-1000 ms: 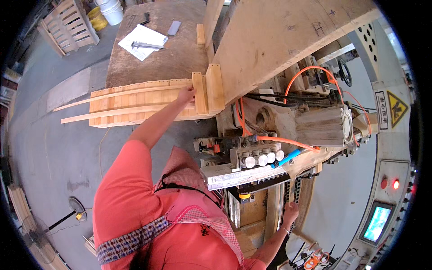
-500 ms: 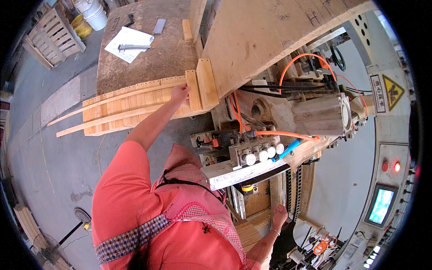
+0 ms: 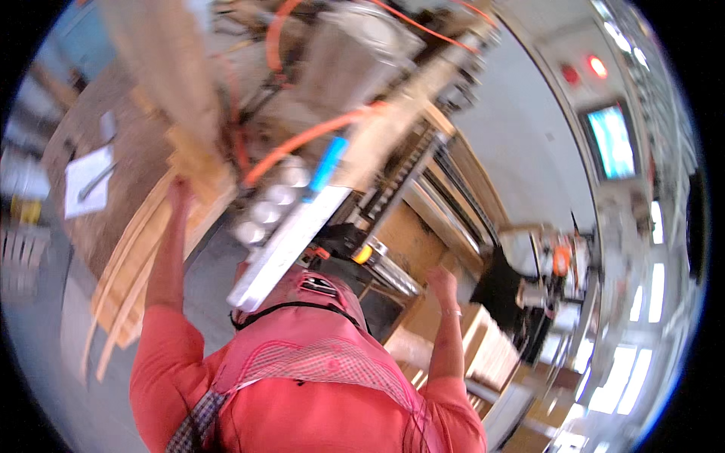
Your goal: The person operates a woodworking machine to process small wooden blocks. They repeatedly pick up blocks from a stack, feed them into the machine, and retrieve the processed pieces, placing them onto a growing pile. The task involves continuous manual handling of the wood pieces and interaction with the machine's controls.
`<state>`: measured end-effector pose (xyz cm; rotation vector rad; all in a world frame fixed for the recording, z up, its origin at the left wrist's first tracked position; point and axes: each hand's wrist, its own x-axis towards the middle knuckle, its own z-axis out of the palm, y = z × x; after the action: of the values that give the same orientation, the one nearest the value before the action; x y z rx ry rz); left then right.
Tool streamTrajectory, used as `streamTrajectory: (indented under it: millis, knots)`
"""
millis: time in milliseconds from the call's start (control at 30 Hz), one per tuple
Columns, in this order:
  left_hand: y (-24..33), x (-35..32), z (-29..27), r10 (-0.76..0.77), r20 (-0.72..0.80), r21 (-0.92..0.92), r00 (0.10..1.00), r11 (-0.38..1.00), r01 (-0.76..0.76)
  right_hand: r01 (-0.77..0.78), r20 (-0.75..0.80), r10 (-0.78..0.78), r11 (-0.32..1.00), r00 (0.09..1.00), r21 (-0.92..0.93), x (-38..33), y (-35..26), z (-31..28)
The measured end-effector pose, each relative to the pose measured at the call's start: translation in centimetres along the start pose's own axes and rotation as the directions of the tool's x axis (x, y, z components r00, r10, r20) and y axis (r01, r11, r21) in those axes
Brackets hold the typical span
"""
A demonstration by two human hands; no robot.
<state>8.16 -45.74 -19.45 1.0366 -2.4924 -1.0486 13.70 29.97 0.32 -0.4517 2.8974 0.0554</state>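
My left hand (image 3: 179, 189) reaches out to the left, at the inner end of a row of pale wooden boards (image 3: 115, 281). It is beside upright wooden blocks (image 3: 195, 155), its fingers smeared by motion, so its hold on them is unclear. Two long thin wooden strips (image 3: 121, 326) lie across the row. My right hand (image 3: 442, 283) looks closed, fingers curled, over the machine's bed near a wooden panel (image 3: 411, 238). Whatever it may hold is hidden.
Between my arms juts a white bar (image 3: 291, 245) with round white knobs, a blue tube (image 3: 326, 167) and orange hoses. Paper (image 3: 84, 181) with a caliper lies on the brown table. Stacked wood (image 3: 491, 351) stands right, below a lit screen (image 3: 610, 141).
The view has swung to the right, so the machine and boards appear further left and turned. My left hand stays by the blocks; my right hand is still over the machine bed.
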Motion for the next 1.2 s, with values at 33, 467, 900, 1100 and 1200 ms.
streamTrajectory:
  millis: [33,467,900,1100,1200]
  knots:
    - [-2.9,1.1,-0.5,-0.081,0.092,-0.169,0.992,0.981,0.096,-0.187,0.015,0.186,0.972,0.982,0.142,0.8,-1.5,-0.8]
    - [1.7,-16.0,-2.5,-0.125,0.159,-0.461,0.979,0.868,0.186,-0.551,-0.052,0.618,0.733,0.785,0.398,-7.0,-7.5,-1.1]
    - [17.7,-26.5,-0.3,0.131,0.652,-0.371,0.747,0.914,0.163,-0.945,-0.314,0.899,0.328,0.306,0.018,-23.6,4.1,-5.2]
    - [20.1,-26.8,0.0,0.148,0.678,-0.393,0.72,0.901,0.184,-0.981,0.014,0.984,0.176,0.177,0.083,-24.8,8.2,-3.3]
    - [20.4,-27.1,-0.3,0.139,0.654,-0.405,0.743,0.895,0.189,-0.969,0.006,0.97,0.242,0.242,0.053,-23.6,8.3,-4.9]
